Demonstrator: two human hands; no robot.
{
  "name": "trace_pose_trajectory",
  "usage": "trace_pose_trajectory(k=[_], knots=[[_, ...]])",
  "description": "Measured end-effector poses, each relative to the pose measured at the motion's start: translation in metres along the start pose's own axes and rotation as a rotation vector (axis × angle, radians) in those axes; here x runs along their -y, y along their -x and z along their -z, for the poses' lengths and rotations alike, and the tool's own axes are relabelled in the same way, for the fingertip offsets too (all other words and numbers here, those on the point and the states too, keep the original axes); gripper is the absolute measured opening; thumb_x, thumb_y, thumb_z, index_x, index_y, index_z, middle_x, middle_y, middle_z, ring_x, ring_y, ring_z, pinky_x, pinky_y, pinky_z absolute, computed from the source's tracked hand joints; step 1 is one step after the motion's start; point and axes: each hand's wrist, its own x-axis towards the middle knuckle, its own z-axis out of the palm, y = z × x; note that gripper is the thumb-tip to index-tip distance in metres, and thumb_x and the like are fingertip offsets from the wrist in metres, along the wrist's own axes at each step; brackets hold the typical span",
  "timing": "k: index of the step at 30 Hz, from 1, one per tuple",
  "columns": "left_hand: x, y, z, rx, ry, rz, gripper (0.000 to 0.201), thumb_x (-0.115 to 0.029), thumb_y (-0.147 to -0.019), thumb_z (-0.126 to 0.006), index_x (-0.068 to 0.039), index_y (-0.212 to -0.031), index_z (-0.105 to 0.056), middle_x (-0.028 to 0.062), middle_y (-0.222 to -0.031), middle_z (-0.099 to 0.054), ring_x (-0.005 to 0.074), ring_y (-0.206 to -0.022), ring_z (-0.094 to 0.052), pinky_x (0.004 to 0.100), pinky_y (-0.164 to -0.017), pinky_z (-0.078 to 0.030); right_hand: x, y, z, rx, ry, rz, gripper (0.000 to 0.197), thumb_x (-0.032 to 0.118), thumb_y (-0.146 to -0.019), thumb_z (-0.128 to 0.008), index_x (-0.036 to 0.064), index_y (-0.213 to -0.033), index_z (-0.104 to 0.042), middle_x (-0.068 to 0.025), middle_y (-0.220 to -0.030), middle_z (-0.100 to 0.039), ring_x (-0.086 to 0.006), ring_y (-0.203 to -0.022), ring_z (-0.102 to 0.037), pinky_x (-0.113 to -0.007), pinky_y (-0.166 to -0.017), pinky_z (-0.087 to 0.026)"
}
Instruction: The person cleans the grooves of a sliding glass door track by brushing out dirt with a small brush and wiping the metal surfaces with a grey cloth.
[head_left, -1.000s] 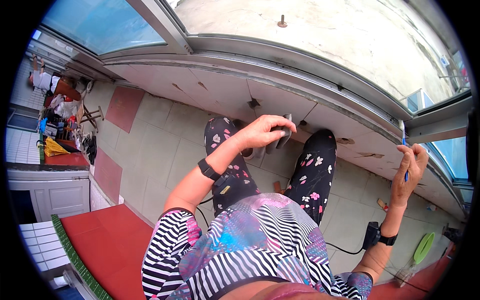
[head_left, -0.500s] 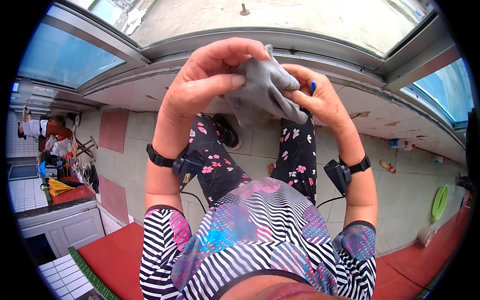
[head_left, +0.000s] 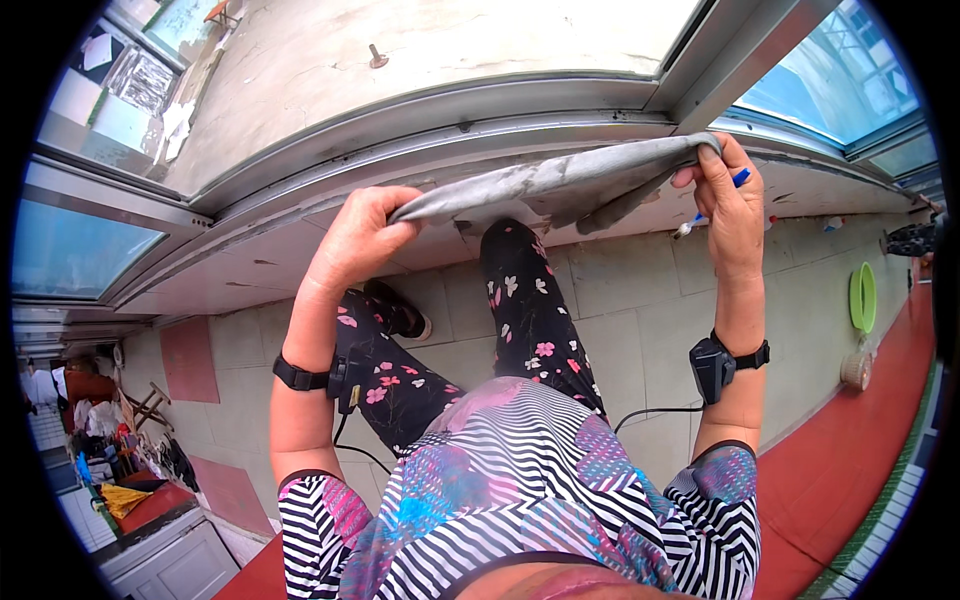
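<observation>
A grey cloth (head_left: pixel 560 178), dark-stained in places, is stretched between my two hands in front of the window sill. My left hand (head_left: pixel 362 240) pinches its left end between thumb and fingers. Higher up at the right, my right hand (head_left: pixel 733 205) grips the other end, and a fold of cloth hangs down beside it. That same hand also holds a thin blue-handled brush (head_left: pixel 684 230) with pale bristles; its middle is hidden behind the fingers.
Ahead runs a metal window frame (head_left: pixel 440 130) above a tiled sill with chipped patches. A green basin (head_left: pixel 862 298) stands on the floor at the right near a woven round object (head_left: pixel 855 371). At the left are a wooden folding stool (head_left: pixel 150 408) and piled household items.
The bunched cloth has been pulled out sideways into a long strip. My hands have moved apart, the right one farther right. The view has shifted to the right.
</observation>
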Motion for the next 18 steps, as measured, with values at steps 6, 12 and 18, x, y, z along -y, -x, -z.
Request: trace_pose_trajectory(k=[6,12,18], knots=[[-0.049,-0.072,0.001,0.035,0.661,-0.023,0.023,-0.01,-0.093,-0.058,0.003,-0.111,-0.064,0.0021,-0.078,-0.064,0.0093,-0.071,-0.06,0.0252,-0.065,-0.05,-0.026,-0.037,0.046,-0.285,0.392,0.275,0.023,0.018,-0.106,-0.054,0.0045,-0.123,-0.063,-0.0039,-0.093,-0.069,-0.0059,-0.069,-0.052,-0.022,-0.064,-0.043],[-0.044,-0.102,-0.074,-0.3,0.626,-0.062,0.07,-0.011,-0.093,-0.069,-0.004,-0.149,-0.027,0.0207,-0.136,-0.053,0.0252,-0.12,-0.061,0.0359,-0.099,-0.053,-0.061,-0.049,0.017,-0.124,0.921,0.112,0.051,0.014,-0.101,-0.051,0.0121,-0.15,-0.035,-0.0288,-0.109,-0.066,-0.0493,-0.102,-0.063,-0.054,-0.086,-0.049],[-0.032,-0.093,-0.117,-0.207,-0.213,-0.51,0.053,-0.013,-0.088,-0.072,-0.006,-0.136,-0.051,0.0207,-0.151,-0.04,0.0411,-0.136,-0.045,0.0465,-0.111,-0.041,-0.087,-0.048,0.011,-0.036,0.995,0.077,0.039,0.013,-0.101,-0.052,0.0095,-0.138,-0.042,-0.027,-0.116,-0.065,-0.0489,-0.108,-0.059,-0.057,-0.089,-0.046]])
